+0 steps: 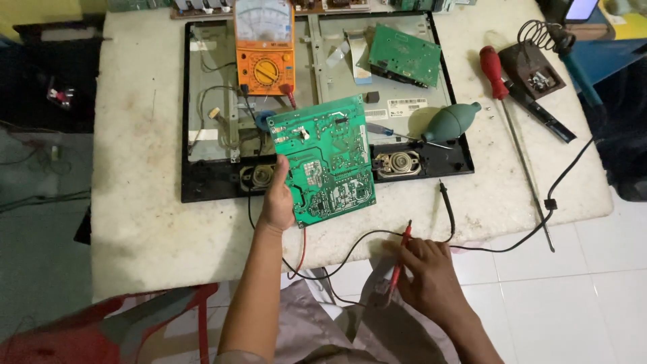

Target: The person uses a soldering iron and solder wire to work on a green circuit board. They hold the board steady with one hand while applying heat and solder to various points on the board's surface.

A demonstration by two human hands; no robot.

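Note:
My left hand (pixel 278 199) grips the left edge of a green circuit board (pixel 327 158), holding it solder side up above the opened back of a flat monitor (pixel 202 182). Low near my lap, my right hand (pixel 428 273) is closed around a red test probe (pixel 399 264). The black test probe (pixel 446 202) lies loose on the white table surface (pixel 148 222), its lead curling back toward me. An orange analog multimeter (pixel 265 47) rests at the top of the monitor chassis.
A second green board (pixel 404 55) sits inside the chassis with two round speakers (pixel 397 163). A grey-green rubber blower (pixel 450 121), a red-handled screwdriver (pixel 495 74), a soldering iron stand (pixel 536 67) and black cables lie to the right. White floor tiles show at lower right.

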